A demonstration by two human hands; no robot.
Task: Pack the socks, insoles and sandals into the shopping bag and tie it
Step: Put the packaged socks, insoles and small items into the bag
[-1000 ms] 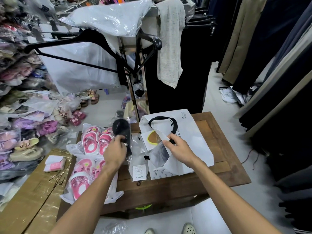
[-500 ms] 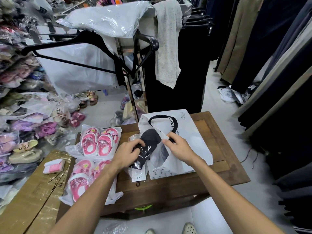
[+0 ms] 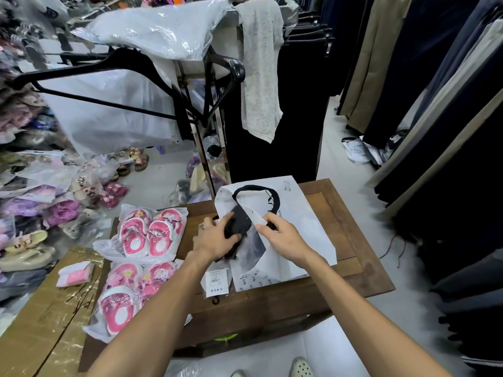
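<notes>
A white shopping bag (image 3: 299, 221) with black handles lies flat on the wooden table (image 3: 353, 257). My right hand (image 3: 283, 240) pinches the bag's upper lip and holds the mouth apart. My left hand (image 3: 215, 238) grips a black sock pack (image 3: 239, 221) in clear wrap, its front end inside the bag's mouth. Another packet with an "OWEN" label (image 3: 216, 281) lies under my left wrist. Two clear bags of pink sandals sit at the table's left: one (image 3: 152, 232) farther, one (image 3: 128, 295) nearer.
A brown cardboard box (image 3: 40, 308) with a small pink-and-white packet (image 3: 74, 273) stands at the left. Heaps of bagged shoes (image 3: 40, 202) cover the left floor. A clothes rack with hangers (image 3: 190, 85) rises behind the table; dark garments (image 3: 449, 131) hang at the right.
My left hand carried the black sock pack from above the sandals rightward and pushed it into the bag's mouth. My right hand kept hold of the bag's lip.
</notes>
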